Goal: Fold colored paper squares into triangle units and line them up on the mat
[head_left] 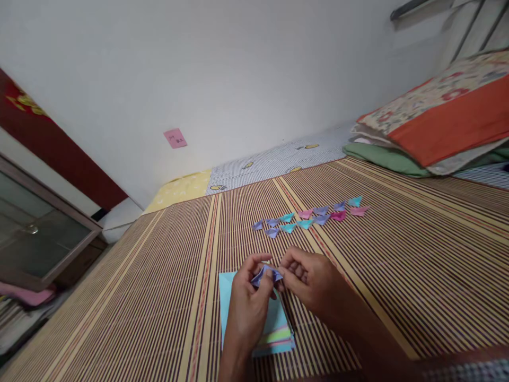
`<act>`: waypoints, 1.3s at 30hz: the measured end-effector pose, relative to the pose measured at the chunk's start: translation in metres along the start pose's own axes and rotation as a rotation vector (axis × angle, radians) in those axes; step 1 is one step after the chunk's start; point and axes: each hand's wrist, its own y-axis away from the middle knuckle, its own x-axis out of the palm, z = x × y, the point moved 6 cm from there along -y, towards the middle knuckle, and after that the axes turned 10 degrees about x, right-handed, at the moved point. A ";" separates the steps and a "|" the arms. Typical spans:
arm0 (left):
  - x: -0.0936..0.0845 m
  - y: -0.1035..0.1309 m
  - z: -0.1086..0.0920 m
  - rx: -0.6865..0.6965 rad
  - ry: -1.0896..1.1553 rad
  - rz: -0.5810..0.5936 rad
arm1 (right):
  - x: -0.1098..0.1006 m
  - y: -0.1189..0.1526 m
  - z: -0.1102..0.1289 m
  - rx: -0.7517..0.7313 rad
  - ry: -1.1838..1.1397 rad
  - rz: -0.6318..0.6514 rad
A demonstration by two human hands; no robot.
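A small folded purple paper boat is between my two hands. My left hand grips its left and middle part, thumb on the near side. The thumb and forefinger of my right hand pinch its right tip. Under my left hand lies a stack of coloured paper, light blue on top, with green and pink edges showing. Beyond the hands, several folded paper boats stand in two rows, among them a teal one, a magenta one and a pink one.
A striped bamboo mat covers the surface. Folded bedding is piled at the back right. A pink note is stuck to the white wall. On the left stands a glass-fronted cabinet.
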 end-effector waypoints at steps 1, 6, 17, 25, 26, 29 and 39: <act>0.000 0.000 0.000 0.002 -0.001 -0.005 | -0.001 0.000 -0.001 0.001 -0.002 0.002; 0.000 -0.001 -0.002 0.025 0.017 -0.026 | -0.003 -0.002 -0.004 -0.003 -0.001 -0.008; 0.004 -0.002 -0.001 -0.001 0.096 0.017 | -0.009 -0.001 -0.005 -0.016 0.037 -0.055; -0.001 -0.002 0.005 -0.010 0.181 0.005 | -0.008 -0.002 -0.006 0.006 0.119 -0.085; -0.004 -0.001 0.006 -0.011 0.195 0.004 | -0.009 -0.002 -0.006 0.000 0.123 -0.096; -0.014 0.000 0.011 -0.026 0.252 0.002 | -0.014 -0.002 -0.009 -0.017 0.128 -0.139; -0.022 -0.007 0.027 -0.070 0.422 0.109 | -0.018 -0.003 -0.009 -0.022 0.132 -0.172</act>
